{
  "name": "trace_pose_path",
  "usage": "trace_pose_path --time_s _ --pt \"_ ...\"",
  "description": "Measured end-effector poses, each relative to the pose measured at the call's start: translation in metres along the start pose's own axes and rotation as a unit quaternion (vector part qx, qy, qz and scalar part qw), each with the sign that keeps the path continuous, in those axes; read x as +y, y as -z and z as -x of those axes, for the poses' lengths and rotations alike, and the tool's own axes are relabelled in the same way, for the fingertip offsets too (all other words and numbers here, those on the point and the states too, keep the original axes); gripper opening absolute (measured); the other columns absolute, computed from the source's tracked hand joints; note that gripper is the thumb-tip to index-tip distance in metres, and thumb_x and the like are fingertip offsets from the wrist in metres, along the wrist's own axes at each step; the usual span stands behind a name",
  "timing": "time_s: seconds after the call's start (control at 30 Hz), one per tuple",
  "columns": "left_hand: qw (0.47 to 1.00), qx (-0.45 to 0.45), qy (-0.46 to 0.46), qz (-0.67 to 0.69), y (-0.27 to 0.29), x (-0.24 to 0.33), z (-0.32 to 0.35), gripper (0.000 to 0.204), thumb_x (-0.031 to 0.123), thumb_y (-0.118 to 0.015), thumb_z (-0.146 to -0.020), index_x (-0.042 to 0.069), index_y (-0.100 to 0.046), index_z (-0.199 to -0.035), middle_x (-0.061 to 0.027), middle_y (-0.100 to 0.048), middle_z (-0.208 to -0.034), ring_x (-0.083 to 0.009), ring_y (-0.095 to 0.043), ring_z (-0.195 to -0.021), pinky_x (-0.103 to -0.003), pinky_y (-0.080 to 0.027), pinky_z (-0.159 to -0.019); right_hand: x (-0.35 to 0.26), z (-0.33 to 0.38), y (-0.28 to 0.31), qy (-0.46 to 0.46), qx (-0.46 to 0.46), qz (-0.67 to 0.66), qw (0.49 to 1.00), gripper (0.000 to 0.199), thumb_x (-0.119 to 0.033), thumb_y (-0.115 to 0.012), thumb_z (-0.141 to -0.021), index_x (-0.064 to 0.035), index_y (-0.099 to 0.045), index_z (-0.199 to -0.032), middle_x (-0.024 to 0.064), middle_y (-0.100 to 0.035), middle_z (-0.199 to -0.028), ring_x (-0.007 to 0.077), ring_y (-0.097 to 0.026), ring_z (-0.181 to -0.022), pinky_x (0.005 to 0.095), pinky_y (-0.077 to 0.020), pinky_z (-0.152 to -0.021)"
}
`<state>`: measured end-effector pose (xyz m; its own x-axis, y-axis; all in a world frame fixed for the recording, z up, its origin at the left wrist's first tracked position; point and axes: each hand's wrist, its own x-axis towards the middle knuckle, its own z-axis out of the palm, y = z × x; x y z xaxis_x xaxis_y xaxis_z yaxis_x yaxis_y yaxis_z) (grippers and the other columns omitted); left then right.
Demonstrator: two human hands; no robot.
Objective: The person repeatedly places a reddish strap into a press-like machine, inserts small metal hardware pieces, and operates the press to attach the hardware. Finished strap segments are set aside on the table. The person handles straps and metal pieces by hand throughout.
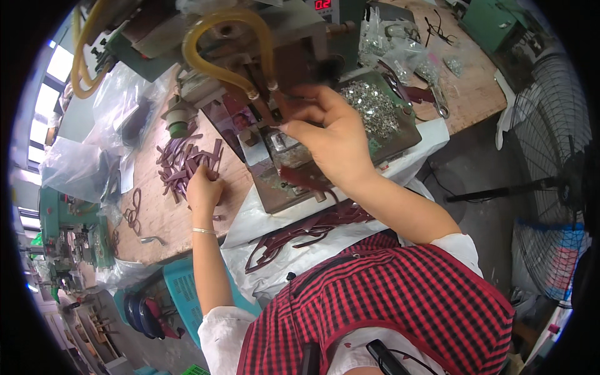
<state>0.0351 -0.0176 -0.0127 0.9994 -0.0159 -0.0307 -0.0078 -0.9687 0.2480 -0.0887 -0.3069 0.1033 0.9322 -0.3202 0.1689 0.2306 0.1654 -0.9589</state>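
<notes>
Here, rested left hand [204, 191] among maroon strips [178, 165] (couldn't tell whether gripping any). Held right hand [334, 134] half-curled near the looped yellow hose [265, 49]; couldn't tell its grip either.

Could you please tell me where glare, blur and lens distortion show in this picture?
In the head view, the windows at far left are washed out white; in the head view, the right hand looks slightly blurred, the left hand sharper; in the head view, the fan near the right rim seems stretched by the fisheye lens, with black corners.
</notes>
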Motion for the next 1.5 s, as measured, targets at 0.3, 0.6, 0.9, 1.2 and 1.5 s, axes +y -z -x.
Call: trace_pose_path --time_s 0.3,0.6,0.9,1.2,1.5 --pt "0.751 0.274 -0.278 0.532 0.073 0.093 0.110 0.011 0.003 -0.056 -0.103 -0.006 -0.062 -0.107 -0.0226 -0.075 -0.095 -0.0229 -0.071 -0.068 -0.030 -0.060 -0.064 0.032 -0.040 0.133 0.222 0.138 0.595 0.760 0.029 -0.012 -0.070 -0.084 -0.0039 -0.071 -0.112 0.0182 -0.069 -0.108 0.0393 -0.064 -0.105 0.0477 -0.0522 -0.091" --pt "0.729 0.334 -0.562 0.205 0.050 0.161 0.108 0.020 0.006 -0.084 -0.079 0.005 -0.074 -0.096 -0.0148 -0.077 -0.099 -0.0194 -0.067 -0.062 -0.028 -0.051 -0.050 0.076 -0.023 0.137 0.226 0.126 0.601 0.756 0.013 -0.018 -0.075 -0.083 -0.0082 -0.071 -0.090 0.0095 -0.062 -0.091 0.0330 -0.062 -0.095 0.0461 -0.0510 -0.078" --pt "0.712 0.351 -0.580 0.185 0.045 0.157 0.102 0.021 0.010 -0.085 -0.080 0.007 -0.074 -0.098 -0.0121 -0.077 -0.097 -0.0160 -0.062 -0.057 -0.027 -0.046 -0.047 0.072 -0.041 0.120 0.237 0.126 0.579 0.770 0.012 -0.020 -0.074 -0.082 -0.0119 -0.075 -0.090 0.0071 -0.067 -0.094 0.0303 -0.064 -0.095 0.0448 -0.0513 -0.078" --pt "0.803 0.334 -0.460 0.180 0.053 0.081 0.149 0.023 -0.002 -0.077 -0.082 0.003 -0.074 -0.104 -0.0156 -0.077 -0.106 -0.0232 -0.072 -0.076 -0.030 -0.054 -0.062 0.081 -0.011 0.150 0.132 0.177 0.396 0.891 0.012 -0.011 -0.071 -0.091 -0.0038 -0.071 -0.100 0.0053 -0.073 -0.097 0.0167 -0.069 -0.085 0.0314 -0.0543 -0.080" --pt "0.920 0.182 -0.309 -0.158 0.062 -0.041 0.018 0.019 0.002 -0.065 -0.080 0.011 -0.075 -0.093 -0.0069 -0.069 -0.110 -0.0313 -0.061 -0.100 -0.044 -0.047 -0.091 0.088 -0.035 0.124 0.038 0.215 0.098 0.971 0.015 -0.010 -0.069 -0.098 -0.0016 -0.075 -0.108 0.0014 -0.073 -0.100 0.0095 -0.065 -0.090 0.0235 -0.0503 -0.080"
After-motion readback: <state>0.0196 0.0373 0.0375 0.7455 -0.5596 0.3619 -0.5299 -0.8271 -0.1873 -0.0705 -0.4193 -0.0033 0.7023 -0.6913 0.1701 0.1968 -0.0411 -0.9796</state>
